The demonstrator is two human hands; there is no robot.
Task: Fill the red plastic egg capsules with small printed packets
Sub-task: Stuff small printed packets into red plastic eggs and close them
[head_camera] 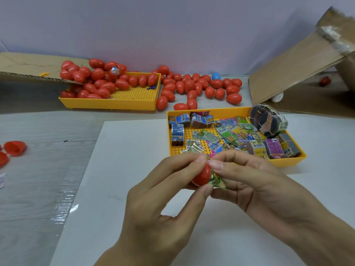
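Hands meet over the white board at the bench's near middle. Left hand (169,181) pinches a red capsule half (200,176) between thumb and fingertips; right hand (247,177) curls round a crumpled green packet (218,180), pressing it at the half's open mouth. Packet looks light, soft and crinkly, so best fed folded. Shell looks smooth, rigid and likely slippery: grip at the rim. Loose packets (228,135) fill the yellow tray (288,162) just beyond.

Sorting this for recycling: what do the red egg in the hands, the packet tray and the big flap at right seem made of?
Red egg: glossy hard plastic, by its highlights. Packet tray: yellow moulded plastic, matte, with a perforated floor. Flap: brown cardboard, dull, with clear tape at its top.
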